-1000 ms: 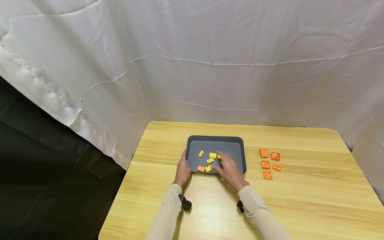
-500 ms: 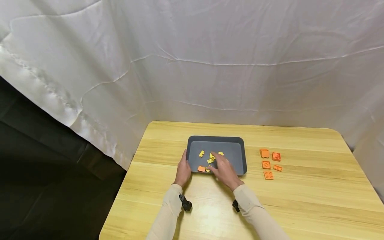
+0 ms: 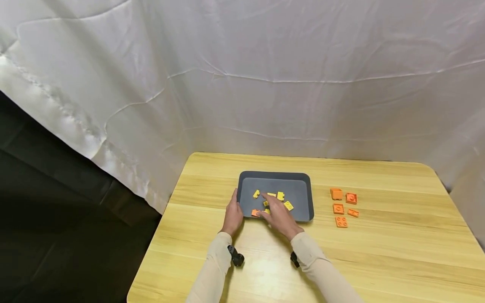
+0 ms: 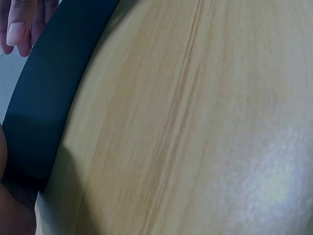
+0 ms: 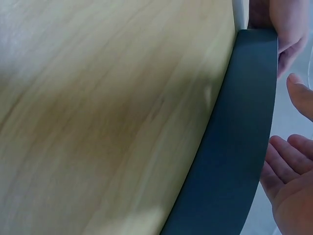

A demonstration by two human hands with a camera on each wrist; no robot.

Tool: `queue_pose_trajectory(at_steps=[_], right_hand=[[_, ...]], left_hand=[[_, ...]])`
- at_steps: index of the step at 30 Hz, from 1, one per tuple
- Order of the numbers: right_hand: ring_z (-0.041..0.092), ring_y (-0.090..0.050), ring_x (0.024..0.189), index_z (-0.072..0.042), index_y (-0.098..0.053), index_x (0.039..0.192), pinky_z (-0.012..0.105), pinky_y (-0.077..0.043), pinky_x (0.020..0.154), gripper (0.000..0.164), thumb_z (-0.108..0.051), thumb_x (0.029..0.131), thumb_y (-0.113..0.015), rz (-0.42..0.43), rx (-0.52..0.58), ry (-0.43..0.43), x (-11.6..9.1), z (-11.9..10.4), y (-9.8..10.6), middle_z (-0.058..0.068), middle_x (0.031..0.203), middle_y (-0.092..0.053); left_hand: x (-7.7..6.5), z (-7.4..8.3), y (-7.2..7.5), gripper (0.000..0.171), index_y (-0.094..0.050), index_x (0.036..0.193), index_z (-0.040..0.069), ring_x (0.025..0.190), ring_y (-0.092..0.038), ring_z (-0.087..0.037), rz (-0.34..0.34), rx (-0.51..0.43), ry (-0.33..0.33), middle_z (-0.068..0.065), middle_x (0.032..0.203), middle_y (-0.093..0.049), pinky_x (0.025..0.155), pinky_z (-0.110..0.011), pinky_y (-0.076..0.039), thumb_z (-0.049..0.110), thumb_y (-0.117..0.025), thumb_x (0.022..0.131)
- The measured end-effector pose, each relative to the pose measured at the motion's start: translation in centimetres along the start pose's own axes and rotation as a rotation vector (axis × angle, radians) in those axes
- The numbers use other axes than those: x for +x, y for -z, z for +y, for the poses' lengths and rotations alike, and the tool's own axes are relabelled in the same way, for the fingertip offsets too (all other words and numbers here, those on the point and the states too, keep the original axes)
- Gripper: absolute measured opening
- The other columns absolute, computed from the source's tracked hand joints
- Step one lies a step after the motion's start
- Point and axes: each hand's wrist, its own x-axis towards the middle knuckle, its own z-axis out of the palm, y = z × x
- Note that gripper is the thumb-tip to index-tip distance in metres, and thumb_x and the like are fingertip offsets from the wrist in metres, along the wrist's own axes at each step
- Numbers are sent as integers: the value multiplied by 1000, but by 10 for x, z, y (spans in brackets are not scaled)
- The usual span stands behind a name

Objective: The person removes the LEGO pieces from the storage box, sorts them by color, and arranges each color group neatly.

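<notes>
Right, the tray (image 3: 299, 191) lies near the middle of the wood-grained table (image 3: 398, 206), a smooth dark grey rectangle with rounded corners and raised walls. Inside I see studded yellow bricks (image 3: 289, 205) and one orange brick (image 3: 255, 213) by the near wall. The person's left hand (image 3: 232, 216) grips the tray's left side near its front corner. The right hand (image 3: 279, 218) is over the bricks, thumb and fingers apart; I can't tell whether it touches one.

My head view gives me the bricks; the right wrist view shows the gap between thumb and fingers more plainly, while the left wrist view brings up the tray's smooth outer wall and a glare on the wood.

A strip of tabletop separates the tray's right wall from five orange pieces (image 3: 338, 208), mostly squarish, and more wood stretches beyond them to the right.
</notes>
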Motion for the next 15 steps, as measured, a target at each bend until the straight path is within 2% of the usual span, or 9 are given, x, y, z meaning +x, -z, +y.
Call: queue_pose_trajectory(at_steps=[9,15], right_hand=[[42,-58,130,9,-53,144,51,-50,110,70,-19,88,-83,3,15,45,4,-2,-9,27,141,-59],[41,-60,128,8,-57,141,50,-51,109,66,-21,88,-83,-10,-9,47,7,-1,-13,25,140,-61]], left_hand=[[0,-2,0,54,-27,158,-11,143,-42,-45,4,-5,-4,-31,158,-39,120,-55,-36,-11,-37,105],[1,-2,-1,55,-26,159,-10,143,-42,-44,1,-8,2,-31,158,-39,120,-54,-37,-11,-37,105]])
